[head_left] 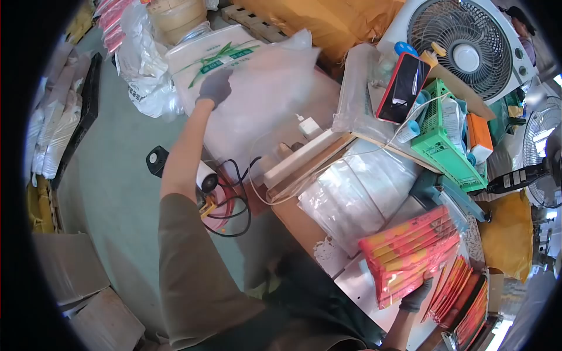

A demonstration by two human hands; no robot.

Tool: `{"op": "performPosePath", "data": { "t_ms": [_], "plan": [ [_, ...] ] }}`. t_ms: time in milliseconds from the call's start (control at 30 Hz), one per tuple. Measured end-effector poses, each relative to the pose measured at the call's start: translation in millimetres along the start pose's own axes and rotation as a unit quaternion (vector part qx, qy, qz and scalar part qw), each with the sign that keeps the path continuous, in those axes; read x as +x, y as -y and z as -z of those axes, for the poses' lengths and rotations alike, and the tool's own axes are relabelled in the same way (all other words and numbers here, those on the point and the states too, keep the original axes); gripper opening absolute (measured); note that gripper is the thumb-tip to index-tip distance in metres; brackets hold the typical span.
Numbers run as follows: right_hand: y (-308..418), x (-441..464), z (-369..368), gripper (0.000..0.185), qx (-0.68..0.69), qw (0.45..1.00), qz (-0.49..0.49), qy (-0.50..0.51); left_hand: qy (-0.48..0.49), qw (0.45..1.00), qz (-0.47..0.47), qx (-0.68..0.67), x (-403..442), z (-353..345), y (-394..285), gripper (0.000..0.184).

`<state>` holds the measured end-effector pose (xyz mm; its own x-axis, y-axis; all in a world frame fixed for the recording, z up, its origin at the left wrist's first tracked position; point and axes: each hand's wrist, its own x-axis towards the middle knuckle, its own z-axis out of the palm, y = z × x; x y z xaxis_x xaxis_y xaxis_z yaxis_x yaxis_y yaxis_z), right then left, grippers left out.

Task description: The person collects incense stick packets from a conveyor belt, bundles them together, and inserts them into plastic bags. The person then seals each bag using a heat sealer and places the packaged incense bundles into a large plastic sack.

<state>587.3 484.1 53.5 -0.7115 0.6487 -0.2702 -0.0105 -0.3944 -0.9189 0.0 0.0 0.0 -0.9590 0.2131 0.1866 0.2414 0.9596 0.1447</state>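
Left arm [187, 155] stretched long toward the far side, sleeve [193, 251] ending near the elbow, forearm bare, the grey-gloved left hand [215, 89] showing its back! Near right, the gloved right hand [416, 296] grips, fingers partly hidden, wrist bare.

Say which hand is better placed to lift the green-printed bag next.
Probably left: the left hand is at the green-printed bag, while the right hand holds the wrapped red bundle.

Green print [225, 61] on white plastic [263, 111] — too blurred to read.
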Motion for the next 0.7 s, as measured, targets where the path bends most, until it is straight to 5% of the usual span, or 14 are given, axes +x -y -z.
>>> {"op": "performPosePath", "data": {
  "t_ms": [200, 300, 333, 433, 600, 700],
  "plan": [
    [42.9, 39.5, -51.7, 0.051, 0.096, 0.958, -0.097, 0.253, -0.162, 0.983, -0.073, -0.033, -4.2, 93.4, -9.7, 0.047],
    [54.5, 43.2, -177.2, 0.054, 0.055, 0.961, -0.095, 0.255, -0.186, 0.966, -0.177, -0.029, -20.4, 122.8, -20.9, 0.046],
    [54.0, 44.8, -216.2, 0.052, 0.088, 0.929, -0.137, 0.332, -0.141, 0.978, -0.153, -0.006, -26.5, 131.1, -22.4, 0.059],
    [43.1, 38.5, -311.7, 0.05, 0.081, 0.873, -0.142, 0.459, -0.193, 0.939, -0.285, 0.01, -61.6, 149.1, -18.2, 0.044],
    [15.7, 15.3, -365.1, 0.047, 0.125, 0.825, -0.221, 0.504, 0.152, 0.967, -0.181, -0.093, -135.9, 104.5, -4.4, 0.039],
    [5.6, 3.9, -362.7, 0.047, 0.113, 0.856, -0.197, 0.464, 0.186, 0.964, -0.138, -0.13, -143.0, 52.3, 25.1, 0.042]
  ]
}}
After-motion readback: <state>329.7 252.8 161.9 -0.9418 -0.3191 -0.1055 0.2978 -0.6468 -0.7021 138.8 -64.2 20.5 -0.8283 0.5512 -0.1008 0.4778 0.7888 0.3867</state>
